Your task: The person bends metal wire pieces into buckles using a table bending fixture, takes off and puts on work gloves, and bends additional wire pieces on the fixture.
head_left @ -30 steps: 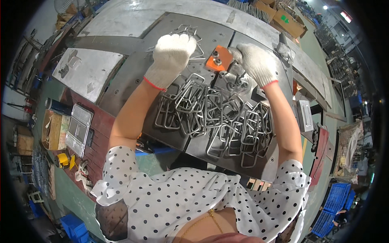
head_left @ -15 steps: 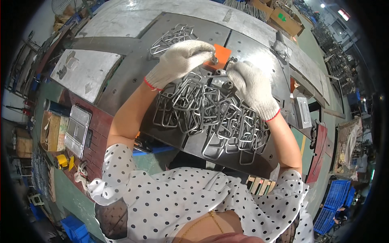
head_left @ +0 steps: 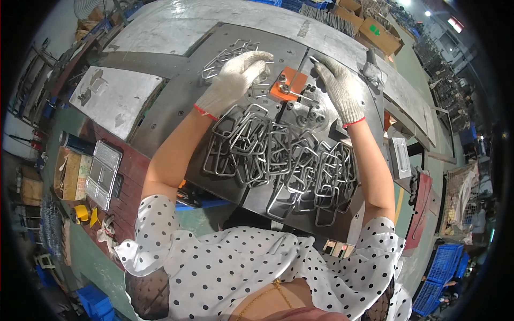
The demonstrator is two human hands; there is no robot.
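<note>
My left hand (head_left: 238,77), in a white knit glove, is closed with thumb and fingers around a bent metal wire loop (head_left: 262,95), partly hidden by the glove. My gloved right hand (head_left: 340,91) is at the right of the bending fixture (head_left: 309,119), fingers drawn together; a small metallic tip shows at them, too little to name. Between the hands is an orange block (head_left: 281,94) with a bolt and a slim metal rod across it. Nearer me lies a tangled heap of bent wire loops (head_left: 284,155).
A smaller pile of wire loops (head_left: 225,53) lies beyond my left hand. A grey metal block (head_left: 375,72) is on the table at the right. On the left stand a metal tray (head_left: 103,174) and a cardboard box (head_left: 72,171). Blue crates (head_left: 445,262) are at the lower right.
My right hand has moved up and away from the fixture, uncovering its bolts and rod. My left hand has drawn back left from the orange block, and a wire loop now shows at its fingers.
</note>
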